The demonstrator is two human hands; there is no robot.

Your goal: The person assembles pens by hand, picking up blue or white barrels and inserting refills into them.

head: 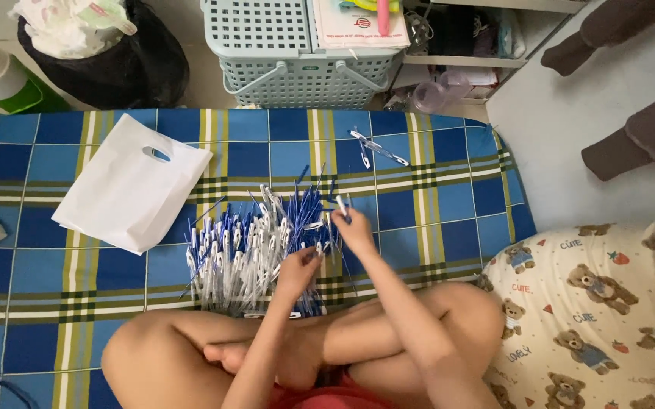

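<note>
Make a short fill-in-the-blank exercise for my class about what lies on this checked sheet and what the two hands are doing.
1. The left hand rests on a heap of blue and white ____.
2. The white plastic bag lies to the ____ of the heap.
3. The right hand holds one pen in its ____.
4. A few separate pens lie in front of the grey ____.

Missing words: pens; left; fingers; basket
</note>
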